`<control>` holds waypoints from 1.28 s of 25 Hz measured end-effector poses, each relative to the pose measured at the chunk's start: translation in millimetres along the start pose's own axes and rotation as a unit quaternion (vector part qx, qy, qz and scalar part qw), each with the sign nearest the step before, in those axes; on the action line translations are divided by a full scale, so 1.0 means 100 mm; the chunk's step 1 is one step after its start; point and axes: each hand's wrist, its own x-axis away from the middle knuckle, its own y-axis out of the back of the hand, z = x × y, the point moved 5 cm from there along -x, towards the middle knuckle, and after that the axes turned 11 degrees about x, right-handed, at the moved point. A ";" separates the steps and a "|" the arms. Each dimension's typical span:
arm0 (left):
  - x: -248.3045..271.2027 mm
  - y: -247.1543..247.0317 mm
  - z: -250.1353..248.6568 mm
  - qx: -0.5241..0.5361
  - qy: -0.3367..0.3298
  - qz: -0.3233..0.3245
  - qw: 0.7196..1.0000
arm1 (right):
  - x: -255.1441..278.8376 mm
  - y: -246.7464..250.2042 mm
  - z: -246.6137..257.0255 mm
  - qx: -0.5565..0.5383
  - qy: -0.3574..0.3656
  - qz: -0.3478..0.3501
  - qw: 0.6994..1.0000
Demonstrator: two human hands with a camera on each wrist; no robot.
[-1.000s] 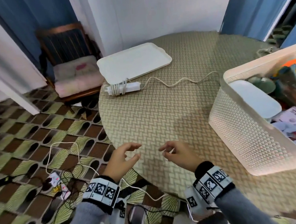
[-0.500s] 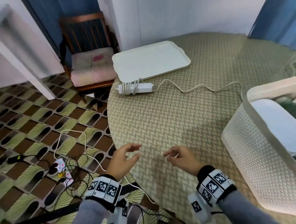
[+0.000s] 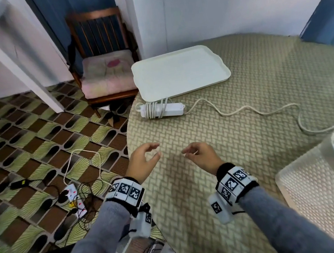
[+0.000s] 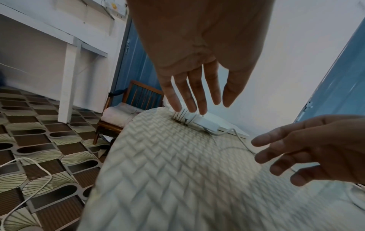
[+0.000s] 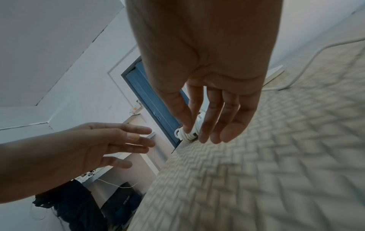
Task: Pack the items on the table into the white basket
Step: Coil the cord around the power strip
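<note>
Since a second ago our view swung left, pushing the white basket [image 3: 321, 188] to the right edge. Both hands hover empty, fingers loosely spread. The power strip [image 3: 161, 110] lies ahead, long axis crosswise; left hand [image 3: 143, 164] nearer than right hand [image 3: 201, 155].

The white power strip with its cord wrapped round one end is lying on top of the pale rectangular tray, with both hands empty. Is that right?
Not quite. The head view shows the white power strip on the woven tablecloth, beside the pale rectangular tray. The left hand and right hand are indeed empty.
</note>
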 end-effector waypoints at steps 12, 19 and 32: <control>-1.82 0.34 0.33 -0.174 -0.027 0.055 0.983 | -1.70 0.18 0.39 0.194 -0.013 -0.116 0.974; -2.17 0.25 0.47 -0.173 -0.006 0.140 0.975 | -2.04 0.07 0.35 0.198 -0.016 -0.076 0.977; -1.68 0.20 0.40 -0.104 -0.057 0.152 0.981 | -1.42 0.09 0.39 0.034 -0.053 -0.065 0.996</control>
